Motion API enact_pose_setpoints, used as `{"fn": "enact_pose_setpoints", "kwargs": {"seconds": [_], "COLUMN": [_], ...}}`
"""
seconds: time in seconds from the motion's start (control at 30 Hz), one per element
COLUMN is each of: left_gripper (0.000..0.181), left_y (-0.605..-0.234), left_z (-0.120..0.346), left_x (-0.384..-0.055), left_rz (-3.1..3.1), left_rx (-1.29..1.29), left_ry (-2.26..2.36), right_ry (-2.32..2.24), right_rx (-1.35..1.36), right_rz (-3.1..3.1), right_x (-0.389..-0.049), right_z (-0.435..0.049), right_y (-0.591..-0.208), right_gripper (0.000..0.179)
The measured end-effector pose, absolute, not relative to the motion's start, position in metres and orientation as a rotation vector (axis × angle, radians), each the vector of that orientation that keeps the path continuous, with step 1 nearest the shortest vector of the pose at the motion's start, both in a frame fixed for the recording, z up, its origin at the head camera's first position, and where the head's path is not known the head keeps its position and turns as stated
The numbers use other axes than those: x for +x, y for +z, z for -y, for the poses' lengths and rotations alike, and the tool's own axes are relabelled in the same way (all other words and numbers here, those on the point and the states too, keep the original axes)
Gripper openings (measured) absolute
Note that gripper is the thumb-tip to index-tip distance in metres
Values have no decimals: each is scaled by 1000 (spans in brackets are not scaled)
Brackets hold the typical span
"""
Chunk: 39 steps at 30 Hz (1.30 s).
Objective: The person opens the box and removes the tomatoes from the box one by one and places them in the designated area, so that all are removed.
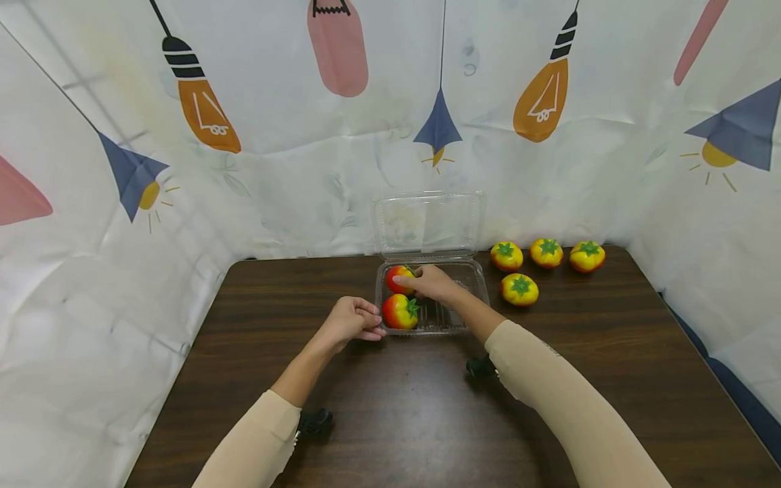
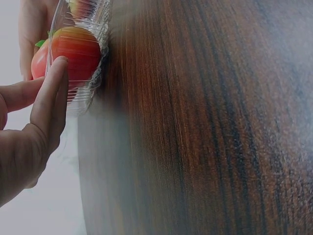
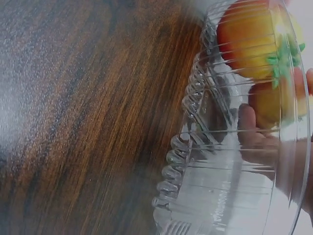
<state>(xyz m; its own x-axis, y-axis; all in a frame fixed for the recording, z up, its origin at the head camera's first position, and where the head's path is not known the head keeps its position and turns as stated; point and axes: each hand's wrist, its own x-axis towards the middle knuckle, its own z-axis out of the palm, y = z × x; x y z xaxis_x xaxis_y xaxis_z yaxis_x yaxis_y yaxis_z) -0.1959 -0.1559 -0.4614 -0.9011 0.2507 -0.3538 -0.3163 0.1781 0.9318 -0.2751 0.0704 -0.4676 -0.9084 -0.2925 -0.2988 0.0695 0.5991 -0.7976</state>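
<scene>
A clear plastic clamshell container [image 1: 448,331] stands on the table with its lid [image 1: 428,224] raised at the back. Two red-and-yellow tomatoes with green leafy tops lie in its left half, the front tomato [image 1: 398,312] and the back tomato [image 1: 398,276]. My right hand [image 1: 434,283] reaches over the container and holds the back tomato between thumb and fingers. At the container's near left corner, my left hand [image 1: 352,321] pinches the rim. In the left wrist view, one fingertip [image 2: 59,62] presses the outer wall beside the front tomato.
Several more tomatoes sit right of the container: three in a back row, including a middle one [image 1: 546,253], and a nearer one [image 1: 519,289]. The dark wooden table [image 1: 390,420] ends at a printed white cloth [image 1: 293,183] behind and at the sides.
</scene>
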Motion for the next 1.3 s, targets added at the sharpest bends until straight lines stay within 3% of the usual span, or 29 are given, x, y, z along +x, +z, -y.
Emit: {"fn": "enact_pose_setpoints", "kwargs": {"seconds": [0.43, 1.3], "left_gripper": [21, 22], "left_y": [-462, -462], "left_z": [156, 155], "left_x": [-197, -197], "left_rz": [-2037, -2026], "left_rx": [-67, -76], "left_ry": [1762, 1774], "right_ry": [-1235, -1307], "right_rx": [-160, -310], "right_rz": [-2399, -2424], "right_x": [-271, -251], "right_z": [-81, -112], "right_y": [-456, -432], "right_gripper": [84, 87]}}
